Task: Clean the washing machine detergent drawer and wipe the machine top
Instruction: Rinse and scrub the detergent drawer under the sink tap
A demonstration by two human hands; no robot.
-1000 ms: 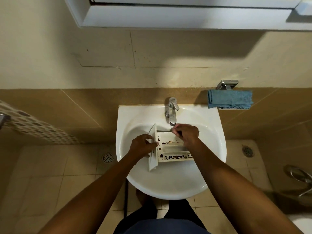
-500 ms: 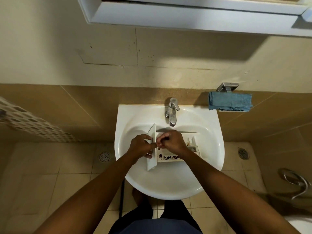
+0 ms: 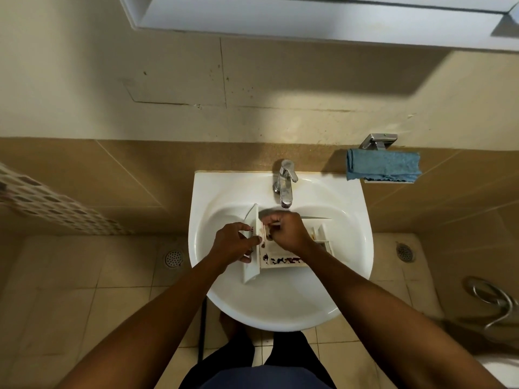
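Stained detergent drawer [image 3: 280,261] lying in sink [image 3: 280,313], tap [image 3: 285,183] at 12 o'clock. Gripping its front panel at 9 o'clock w/ L hand [image 3: 233,242]; pinching thin tool [image 3: 274,224] over it w/ R hand [image 3: 286,231], fingers curled.

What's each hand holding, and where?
Left hand grips the drawer by its front panel. Right hand pinches a thin stick, mostly hidden.

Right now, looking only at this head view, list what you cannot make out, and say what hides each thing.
Tool: head view; the right hand grips it and only a thin pale tip shows, so its kind is unclear.
Detergent drawer, middle compartments: head view; covered by the right hand and wrist.
Tap: head view; whether water runs is too faint to tell.
Cabinet: head view; cut off by the top edge.
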